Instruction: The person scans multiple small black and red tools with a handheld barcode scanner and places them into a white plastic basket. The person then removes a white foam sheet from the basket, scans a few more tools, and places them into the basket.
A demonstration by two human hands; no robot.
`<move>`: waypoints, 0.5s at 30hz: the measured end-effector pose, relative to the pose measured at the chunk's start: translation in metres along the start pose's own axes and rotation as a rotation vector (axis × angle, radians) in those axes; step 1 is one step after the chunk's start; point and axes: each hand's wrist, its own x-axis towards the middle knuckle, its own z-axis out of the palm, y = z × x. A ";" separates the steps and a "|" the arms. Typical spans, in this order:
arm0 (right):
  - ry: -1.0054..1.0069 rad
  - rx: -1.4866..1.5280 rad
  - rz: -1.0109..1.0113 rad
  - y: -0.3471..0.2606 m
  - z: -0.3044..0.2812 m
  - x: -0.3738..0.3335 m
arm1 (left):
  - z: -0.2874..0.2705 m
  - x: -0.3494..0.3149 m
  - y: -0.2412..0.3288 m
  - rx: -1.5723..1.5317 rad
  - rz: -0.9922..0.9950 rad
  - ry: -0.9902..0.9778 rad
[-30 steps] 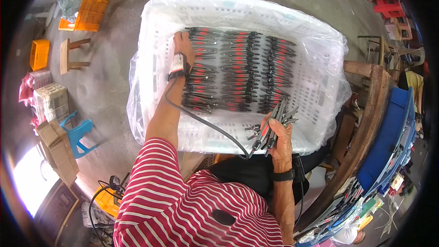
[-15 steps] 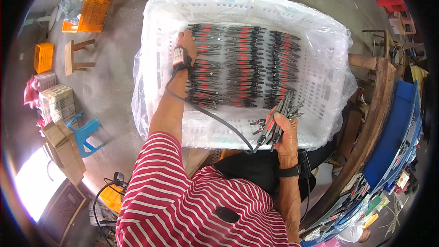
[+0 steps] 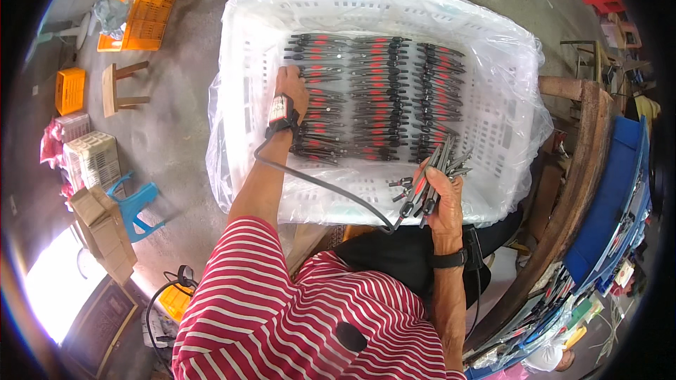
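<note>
A white plastic basket [image 3: 243,49], lined with clear plastic film, holds slim dark pen-like pieces with red marks, stacked in a left row [image 3: 320,109], a middle row [image 3: 379,91] and a right row [image 3: 438,88]. Over the basket's left side, my left hand [image 3: 292,90] reaches down to the left row and touches the pieces there; its fingertips are mostly hidden. Above the near right corner, my right hand [image 3: 445,200] is closed around a bunch of the same dark pieces [image 3: 426,181], which fan out at several angles.
Along the right runs a wooden-edged bench [image 3: 588,162] with a blue tray [image 3: 598,197]. To the left stand a blue plastic stool [image 3: 137,204], a cardboard box [image 3: 104,229], a wooden stool [image 3: 110,90] and orange crates [image 3: 144,10]. A cable [image 3: 327,186] stretches from my left wrist across the basket's near side.
My left hand has moved a little nearer to me along the left row. The right hand keeps its bunch in almost the same place.
</note>
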 end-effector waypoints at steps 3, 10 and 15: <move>0.024 -0.009 0.001 0.000 0.002 0.000 | 0.002 0.000 -0.002 -0.046 -0.007 0.014; 0.015 -0.010 0.014 -0.002 0.002 -0.001 | 0.004 0.008 -0.001 -0.042 -0.014 0.017; 0.016 -0.012 0.027 -0.001 0.002 0.000 | 0.014 0.014 -0.006 0.000 0.053 0.051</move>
